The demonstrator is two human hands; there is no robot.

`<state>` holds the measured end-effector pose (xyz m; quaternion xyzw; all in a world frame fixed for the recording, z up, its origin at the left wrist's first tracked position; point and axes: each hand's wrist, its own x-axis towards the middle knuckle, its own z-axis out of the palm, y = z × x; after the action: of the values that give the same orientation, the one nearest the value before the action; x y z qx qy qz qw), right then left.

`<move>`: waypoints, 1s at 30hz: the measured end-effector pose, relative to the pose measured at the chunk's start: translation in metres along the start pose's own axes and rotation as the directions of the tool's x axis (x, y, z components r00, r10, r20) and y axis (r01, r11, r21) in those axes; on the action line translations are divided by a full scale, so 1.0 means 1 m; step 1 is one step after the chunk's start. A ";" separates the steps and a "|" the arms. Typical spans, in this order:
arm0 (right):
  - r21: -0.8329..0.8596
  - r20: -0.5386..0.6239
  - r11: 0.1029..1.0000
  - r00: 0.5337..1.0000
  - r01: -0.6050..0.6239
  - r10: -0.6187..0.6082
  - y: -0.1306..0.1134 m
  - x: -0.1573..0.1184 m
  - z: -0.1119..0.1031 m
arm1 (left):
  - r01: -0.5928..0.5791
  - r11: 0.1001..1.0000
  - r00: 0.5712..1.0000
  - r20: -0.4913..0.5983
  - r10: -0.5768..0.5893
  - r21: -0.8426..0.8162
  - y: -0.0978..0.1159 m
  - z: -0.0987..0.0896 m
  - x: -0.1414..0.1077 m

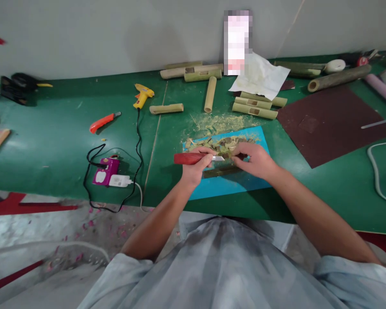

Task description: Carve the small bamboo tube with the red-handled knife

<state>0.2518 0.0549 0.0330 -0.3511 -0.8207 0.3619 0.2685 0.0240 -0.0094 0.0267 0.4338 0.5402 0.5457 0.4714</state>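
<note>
My left hand [196, 165] is closed around a knife with a red handle [188, 159]. Its short, angled metal blade [218, 158] points right, toward my right hand [252, 159]. The thumb and fingers of that hand are curled together in a pinch by the blade tip; what they hold, if anything, is too small to make out. A dark bamboo piece [220, 172] lies just below both hands on a blue sheet [228, 189]. Loose bamboo chips [209, 143] cover the sheet's upper part, behind my fingers.
Cut bamboo tubes [255, 112] lie behind the sheet, near white paper [260, 77] and a phone-shaped, blurred screen [238, 43]. To the left are a yellow glue gun [143, 95], an orange utility knife [104, 122] and a purple power block [106, 171] with cables. A brown sheet [334, 124] lies right.
</note>
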 end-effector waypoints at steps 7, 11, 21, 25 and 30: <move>-0.146 -0.206 0.984 0.976 -0.103 0.072 0.007 -0.005 0.000 | -0.004 1.000 0.990 -0.140 0.002 -0.017 -0.006 -0.002 -0.001; -0.229 -0.139 0.972 0.990 -0.057 0.026 0.005 -0.008 -0.002 | -0.037 0.999 0.985 -0.168 0.037 0.004 -0.013 -0.007 -0.002; -0.230 0.108 0.963 0.987 0.139 -0.116 0.008 -0.016 0.005 | -0.194 0.948 0.981 0.047 0.188 0.252 -0.006 -0.008 -0.004; -0.221 0.204 0.955 0.967 0.197 -0.152 0.017 -0.017 0.009 | -0.309 0.906 0.943 0.218 0.252 0.288 -0.001 -0.006 -0.001; -0.189 0.247 0.952 0.950 0.239 -0.190 0.025 -0.015 0.009 | -0.394 0.879 0.888 0.358 0.288 0.270 -0.008 -0.004 0.004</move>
<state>0.2641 0.0525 0.0051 -0.2432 -0.9139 0.2762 0.1715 0.0202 -0.0065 0.0183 0.6763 0.4590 0.4466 0.3640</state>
